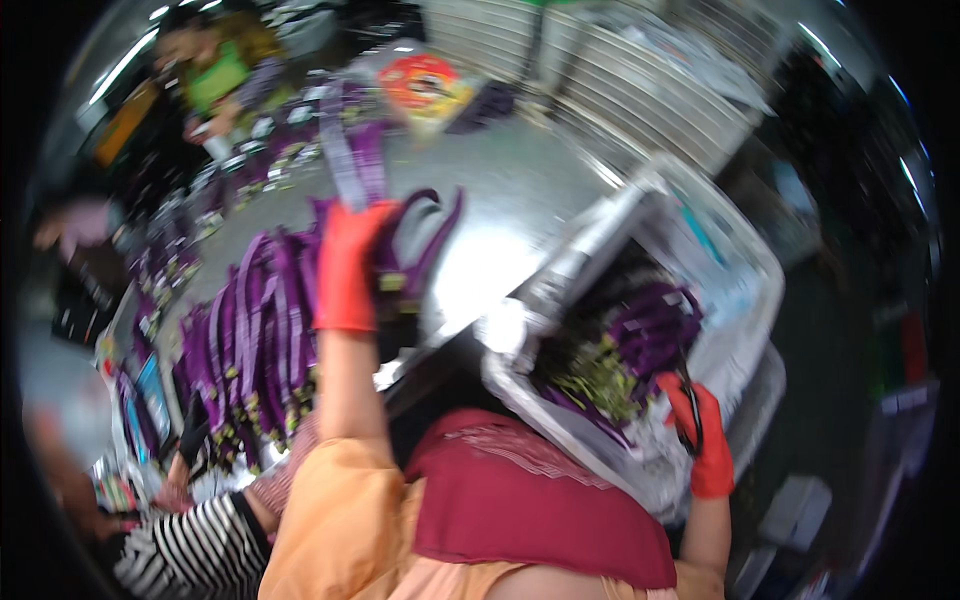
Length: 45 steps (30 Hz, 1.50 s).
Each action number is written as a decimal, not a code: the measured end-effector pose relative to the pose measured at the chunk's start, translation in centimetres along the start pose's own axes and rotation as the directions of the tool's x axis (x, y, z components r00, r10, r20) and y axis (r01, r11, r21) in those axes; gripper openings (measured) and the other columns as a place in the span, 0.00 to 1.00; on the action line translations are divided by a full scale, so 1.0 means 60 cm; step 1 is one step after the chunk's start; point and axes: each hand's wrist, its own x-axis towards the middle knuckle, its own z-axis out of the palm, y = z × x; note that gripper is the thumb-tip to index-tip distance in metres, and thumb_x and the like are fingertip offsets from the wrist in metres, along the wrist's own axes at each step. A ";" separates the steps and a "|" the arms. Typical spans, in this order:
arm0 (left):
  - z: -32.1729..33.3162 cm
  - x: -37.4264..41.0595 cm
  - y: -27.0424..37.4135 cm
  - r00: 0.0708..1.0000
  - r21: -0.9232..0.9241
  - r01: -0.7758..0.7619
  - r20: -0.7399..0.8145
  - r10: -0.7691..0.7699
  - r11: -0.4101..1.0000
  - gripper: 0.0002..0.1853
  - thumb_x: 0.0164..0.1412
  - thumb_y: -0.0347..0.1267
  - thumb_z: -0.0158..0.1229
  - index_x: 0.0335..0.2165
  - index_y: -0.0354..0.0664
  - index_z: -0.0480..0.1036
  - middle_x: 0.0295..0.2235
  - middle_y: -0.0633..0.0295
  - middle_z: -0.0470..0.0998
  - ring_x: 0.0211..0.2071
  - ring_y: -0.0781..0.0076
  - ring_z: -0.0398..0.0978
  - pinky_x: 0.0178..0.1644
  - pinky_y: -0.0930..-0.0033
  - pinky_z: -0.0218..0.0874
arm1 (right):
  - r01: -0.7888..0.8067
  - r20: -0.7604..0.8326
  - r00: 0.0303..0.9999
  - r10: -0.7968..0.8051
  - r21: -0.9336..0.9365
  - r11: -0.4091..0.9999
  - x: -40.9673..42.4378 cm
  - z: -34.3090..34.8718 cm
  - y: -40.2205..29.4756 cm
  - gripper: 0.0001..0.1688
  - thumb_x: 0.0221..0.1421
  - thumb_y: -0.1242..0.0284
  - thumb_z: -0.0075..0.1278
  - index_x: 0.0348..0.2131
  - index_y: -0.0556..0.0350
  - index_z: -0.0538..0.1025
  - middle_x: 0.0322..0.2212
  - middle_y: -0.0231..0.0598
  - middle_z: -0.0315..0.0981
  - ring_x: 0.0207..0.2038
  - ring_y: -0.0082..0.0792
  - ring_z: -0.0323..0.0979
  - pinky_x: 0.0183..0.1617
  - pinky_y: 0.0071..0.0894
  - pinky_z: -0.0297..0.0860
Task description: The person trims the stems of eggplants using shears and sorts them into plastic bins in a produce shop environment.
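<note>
My left hand (pixel 349 266), in a red glove, reaches over the metal table (pixel 510 180) and rests at a bundle of long purple eggplants (pixel 367 161); blur hides whether its fingers close on them. Two curved eggplants (pixel 439 244) lie just right of it. A long row of eggplants (pixel 259 322) with green stem ends covers the table to its left. My right hand (pixel 701 435), gloved in red too, holds black-handled scissors (pixel 691 416) over the near right side of a lined white crate (pixel 757 270). Inside the crate lie dark purple eggplants (pixel 656 330) with green stem ends.
A person in a green top (pixel 217 82) stands across the table, another person (pixel 82 225) at its left. Beside me at lower left is a striped sleeve (pixel 195 544); a black-gloved hand (pixel 193 431) is near the row. White slatted crates (pixel 645 82) stand behind the table.
</note>
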 end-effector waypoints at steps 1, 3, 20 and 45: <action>-0.041 -0.002 -0.009 0.999 -0.047 0.024 -0.039 -0.026 0.999 0.12 0.51 0.35 0.64 0.33 0.42 0.75 0.21 0.70 0.74 0.20 0.80 0.70 0.23 0.77 0.60 | 0.041 -0.006 0.999 -0.041 0.009 0.999 0.000 -0.007 0.012 0.16 0.57 0.68 0.53 0.41 0.62 0.77 0.24 0.31 0.74 0.19 0.21 0.66 0.23 0.21 0.63; -0.135 0.013 -0.026 0.994 0.321 -0.009 -0.101 0.043 0.947 0.39 0.49 0.40 0.67 0.54 0.35 0.59 0.42 0.52 0.69 0.39 0.65 0.69 0.41 0.69 0.62 | 0.021 0.022 1.000 -0.023 0.077 0.997 -0.016 -0.022 -0.009 0.16 0.59 0.69 0.51 0.44 0.60 0.76 0.21 0.29 0.72 0.18 0.16 0.63 0.21 0.17 0.58; 0.544 -0.176 -0.290 0.289 0.481 -0.502 0.877 -0.385 0.719 0.17 0.60 0.40 0.53 0.40 0.38 0.74 0.34 0.51 0.79 0.36 0.56 0.77 0.42 0.59 0.67 | 0.241 -0.352 0.934 0.056 0.740 0.628 -0.063 -0.020 0.140 0.20 0.57 0.76 0.43 0.47 0.73 0.70 0.14 0.30 0.70 0.14 0.15 0.57 0.21 0.16 0.51; 0.702 -0.063 -0.527 0.782 0.860 -0.507 0.491 -0.383 0.067 0.36 0.52 0.32 0.58 0.59 0.47 0.54 0.50 0.45 0.69 0.46 0.51 0.74 0.49 0.54 0.67 | 0.207 -0.345 0.938 -0.020 0.515 0.832 -0.079 -0.046 0.143 0.27 0.60 0.62 0.45 0.47 0.70 0.67 0.17 0.34 0.71 0.20 0.24 0.67 0.25 0.22 0.63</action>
